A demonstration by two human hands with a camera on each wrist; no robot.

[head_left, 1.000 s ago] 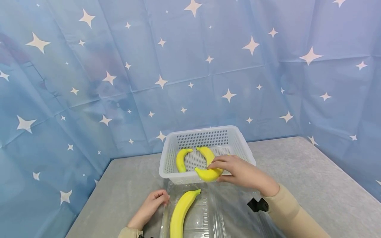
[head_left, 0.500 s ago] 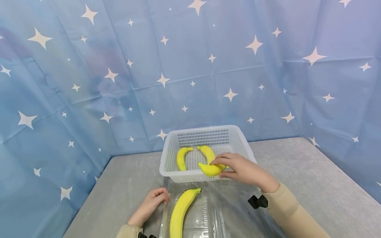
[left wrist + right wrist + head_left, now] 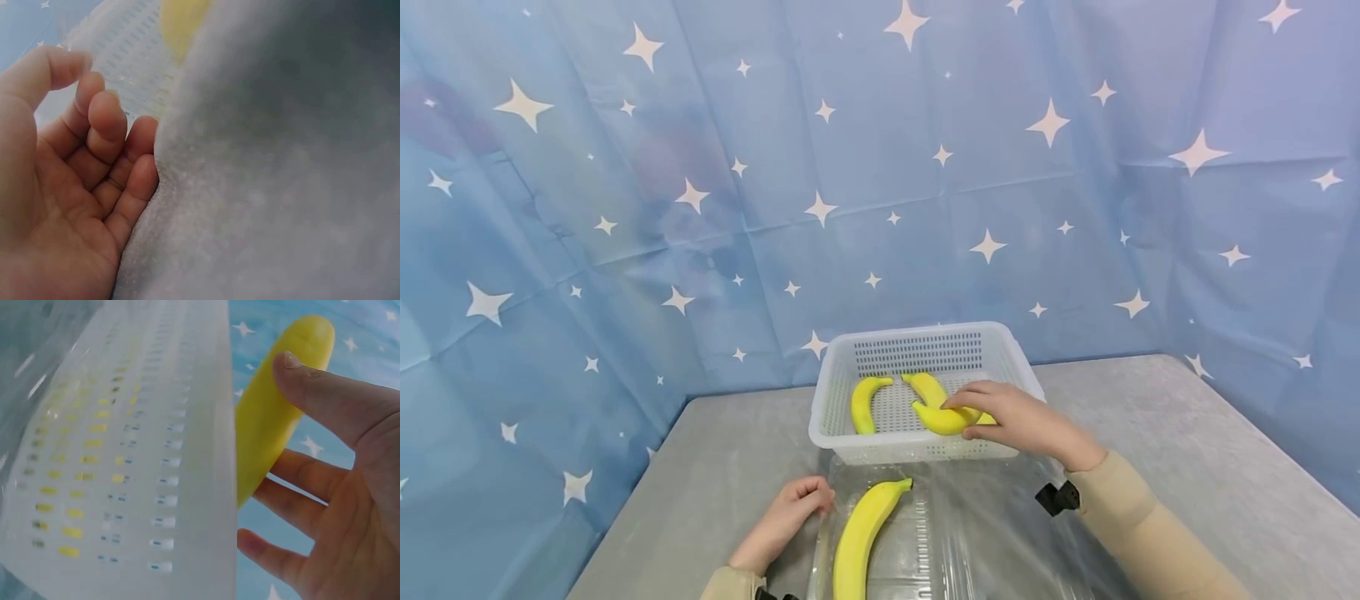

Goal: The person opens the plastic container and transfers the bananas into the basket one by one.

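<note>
My right hand (image 3: 1026, 421) pinches a yellow banana (image 3: 946, 420) between thumb and fingers, over the front part of a white slotted plastic basket (image 3: 891, 452). In the right wrist view the thumb lies on the banana (image 3: 290, 394), whose lower end is hidden behind the basket wall (image 3: 203, 487). Inside the basket lie several bananas, one along the left (image 3: 862, 407) and another near the middle (image 3: 927, 387). My left hand (image 3: 790, 512) rests at the left edge of a clear plastic clamshell box (image 3: 902, 554), fingers loosely curled around nothing. A larger banana (image 3: 865, 537) lies in that box.
The box's clear right half (image 3: 1007, 525) lies flat in front of the basket. Grey table surface (image 3: 1165, 433) extends on both sides. A blue curtain with white stars (image 3: 880, 167) hangs behind the table.
The right hand has carried its banana rightward and slightly back, from the basket's front rim to over its inside. The left hand stays beside the clear box.
</note>
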